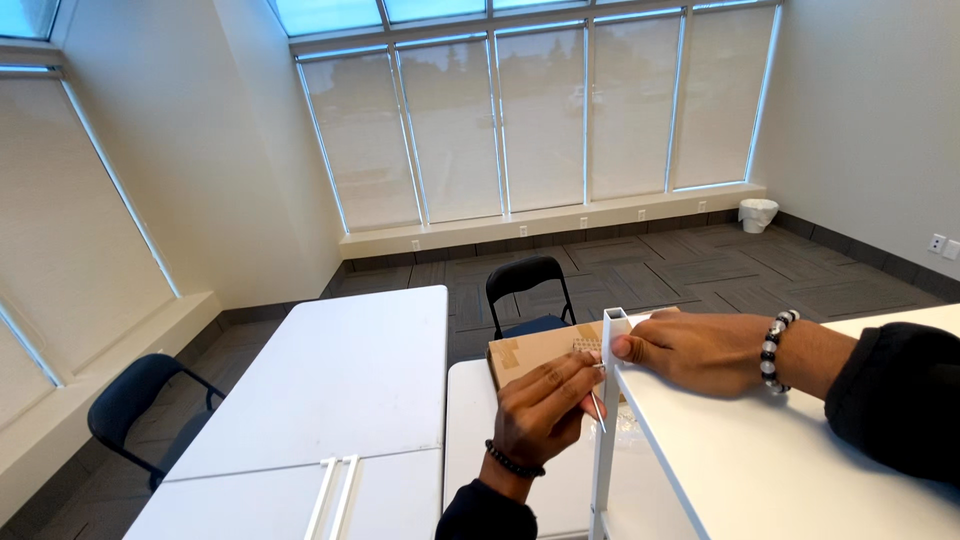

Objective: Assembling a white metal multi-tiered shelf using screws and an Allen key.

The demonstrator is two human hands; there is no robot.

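Note:
My left hand (pixel 545 405) pinches a thin metal tool (pixel 597 408), a slim key or rod, with its tip against the white square post (pixel 606 420) of a furniture piece. My right hand (pixel 690 348), with a beaded bracelet at the wrist, grips the top of that post where it meets the white panel (pixel 780 450). The thumb presses the post's upper end. Both sleeves are dark.
A cardboard box (pixel 535 352) lies behind the post on a white table (pixel 480 430). Another white folding table (pixel 340 390) stands to the left. A black chair (pixel 527 285) sits beyond, another chair (pixel 135 405) at the left wall, and a white bin (pixel 758 214) far right.

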